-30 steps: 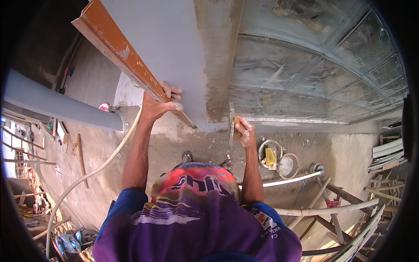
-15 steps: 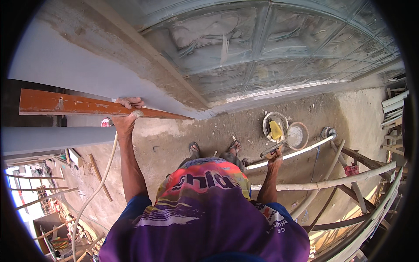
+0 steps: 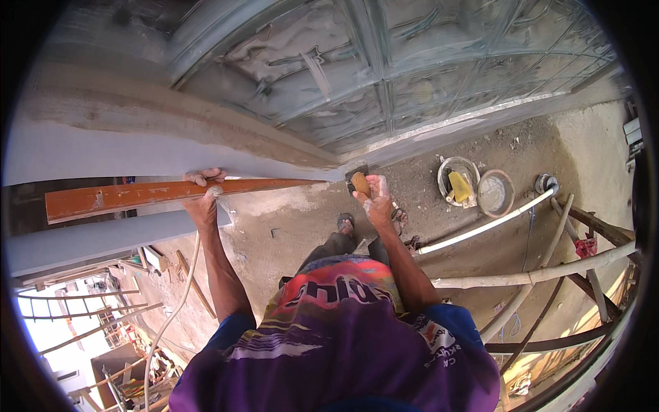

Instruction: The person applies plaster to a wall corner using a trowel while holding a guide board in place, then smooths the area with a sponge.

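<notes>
My left hand (image 3: 206,192) is closed round a long orange metal bar (image 3: 120,196), thumb on the near side and fingers over the far side. The bar runs along the edge of a pale wall (image 3: 130,159), its narrow-looking end close to the wall's far corner. In my right hand (image 3: 376,202) is a trowel (image 3: 360,182) with a tan handle and a dark blade. The blade is at the foot of the wall corner, just beyond the bar's end; whether it touches the wall I cannot tell. Pale dried material coats the fingers of both hands.
To the right stand a whitish bucket (image 3: 441,180) with a yellow object (image 3: 461,187) in it and a basin (image 3: 506,180) of grey mix. Glass panes (image 3: 302,62) fill the wall ahead. A white pipe (image 3: 473,230) and wooden poles (image 3: 535,276) cross at right; a hose (image 3: 180,292) hangs left.
My right hand has brought the trowel from beside the basin leftward to the wall corner. My left hand still grips the bar, and the whole view has shifted somewhat.
</notes>
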The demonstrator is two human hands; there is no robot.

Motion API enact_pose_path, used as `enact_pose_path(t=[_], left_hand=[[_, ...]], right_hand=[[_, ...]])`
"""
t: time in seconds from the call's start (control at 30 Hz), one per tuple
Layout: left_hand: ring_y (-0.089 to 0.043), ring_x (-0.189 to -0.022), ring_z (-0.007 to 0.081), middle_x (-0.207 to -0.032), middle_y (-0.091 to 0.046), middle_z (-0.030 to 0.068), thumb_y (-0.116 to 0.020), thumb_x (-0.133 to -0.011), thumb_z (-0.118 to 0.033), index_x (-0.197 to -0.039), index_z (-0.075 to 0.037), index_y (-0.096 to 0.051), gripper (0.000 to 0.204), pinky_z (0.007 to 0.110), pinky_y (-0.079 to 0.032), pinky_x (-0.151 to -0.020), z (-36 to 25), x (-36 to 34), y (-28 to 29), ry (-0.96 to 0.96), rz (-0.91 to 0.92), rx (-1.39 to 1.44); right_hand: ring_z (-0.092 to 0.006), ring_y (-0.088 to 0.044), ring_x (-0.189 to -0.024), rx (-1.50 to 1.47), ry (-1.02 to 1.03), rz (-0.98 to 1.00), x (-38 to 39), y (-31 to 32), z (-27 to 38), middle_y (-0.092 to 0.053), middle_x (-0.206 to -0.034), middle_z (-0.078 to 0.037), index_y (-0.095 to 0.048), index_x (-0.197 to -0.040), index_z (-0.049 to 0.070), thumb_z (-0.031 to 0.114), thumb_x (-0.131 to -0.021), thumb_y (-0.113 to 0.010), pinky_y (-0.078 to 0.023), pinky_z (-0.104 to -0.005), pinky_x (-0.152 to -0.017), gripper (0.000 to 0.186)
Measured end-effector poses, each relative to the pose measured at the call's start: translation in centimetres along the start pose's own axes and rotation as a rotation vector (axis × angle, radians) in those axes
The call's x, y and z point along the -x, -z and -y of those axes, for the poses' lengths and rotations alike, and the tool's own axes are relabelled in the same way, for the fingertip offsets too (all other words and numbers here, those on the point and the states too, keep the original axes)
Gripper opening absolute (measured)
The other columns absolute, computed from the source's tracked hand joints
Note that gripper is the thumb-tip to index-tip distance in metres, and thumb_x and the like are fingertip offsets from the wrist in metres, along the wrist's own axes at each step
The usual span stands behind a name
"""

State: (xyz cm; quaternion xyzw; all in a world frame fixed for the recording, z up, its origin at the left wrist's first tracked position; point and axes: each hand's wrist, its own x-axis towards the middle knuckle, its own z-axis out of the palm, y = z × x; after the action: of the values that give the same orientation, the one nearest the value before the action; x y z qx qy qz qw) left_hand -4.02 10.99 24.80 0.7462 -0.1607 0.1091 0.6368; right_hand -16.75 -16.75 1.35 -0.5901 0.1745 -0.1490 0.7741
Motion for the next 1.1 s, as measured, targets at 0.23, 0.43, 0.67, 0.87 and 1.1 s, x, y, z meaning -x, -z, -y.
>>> enact_pose_path(t=[0.23, 0.43, 0.67, 0.87, 1.1], left_hand=[[-0.065, -0.082, 0.028, -0.091, -0.062, 0.0187, -0.086, -0.062, -0.019, -0.086, -0.005, -0.046, 0.049, 0.037, -0.057, -0.074, 0.1, -0.1, -0.5, -0.028, 0.022, 0.051], [-0.066, -0.082, 0.028, -0.093, -0.062, 0.02, -0.087, -0.06, -0.022, -0.085, -0.005, -0.046, 0.052, 0.036, -0.057, -0.073, 0.2, -0.3, -0.7, -0.015, 0.027, 0.074], [-0.066, -0.082, 0.0277, -0.093, -0.062, 0.0207, -0.088, -0.058, -0.022, -0.084, -0.005, -0.045, 0.053, 0.036, -0.057, -0.073, 0.2, -0.4, -0.5, -0.018, 0.049, 0.071], [-0.066, -0.081, 0.0294, -0.092, -0.062, 0.0215, -0.087, -0.059, -0.02, -0.083, -0.005, -0.043, 0.053, 0.038, -0.057, -0.072, 0.1, -0.4, -0.3, -0.028, 0.034, 0.059], [-0.066, -0.081, 0.0305, -0.092, -0.062, 0.0228, -0.086, -0.061, -0.017, -0.084, -0.005, -0.044, 0.05, 0.04, -0.058, -0.073, 0.9, -0.1, 0.1, -0.063, 0.044, 0.072]], right_hand=[[-0.0299, -0.063, -0.09, 0.233, 0.328, 0.012, -1.7, -6.7, 6.4, -0.063, -0.098, -0.016, -0.054, -0.102, 0.001, 0.007, -0.068, -0.076, -0.05, -0.0354, -0.079, 0.041], [-0.0292, -0.064, -0.088, 0.266, 0.397, -0.036, -2.6, -9.6, 8.6, -0.064, -0.096, -0.015, -0.055, -0.1, 0.0, 0.004, -0.069, -0.075, -0.051, -0.0357, -0.076, 0.037], [-0.0329, -0.062, -0.087, 0.325, 0.371, 0.005, -2.9, -10.6, 6.5, -0.062, -0.093, -0.016, -0.055, -0.097, 0.001, -0.001, -0.068, -0.071, -0.05, -0.0386, -0.074, 0.033], [-0.0351, -0.06, -0.092, 0.568, 0.296, 0.152, -1.5, -9.0, -1.9, -0.062, -0.096, -0.014, -0.055, -0.1, 0.004, 0.0, -0.07, -0.068, -0.048, -0.0417, -0.078, 0.034], [-0.0342, -0.058, -0.093, 0.558, 0.347, 0.148, -1.0, -6.8, 1.1, -0.062, -0.096, -0.013, -0.056, -0.1, 0.003, 0.001, -0.072, -0.067, -0.047, -0.0417, -0.079, 0.03]])
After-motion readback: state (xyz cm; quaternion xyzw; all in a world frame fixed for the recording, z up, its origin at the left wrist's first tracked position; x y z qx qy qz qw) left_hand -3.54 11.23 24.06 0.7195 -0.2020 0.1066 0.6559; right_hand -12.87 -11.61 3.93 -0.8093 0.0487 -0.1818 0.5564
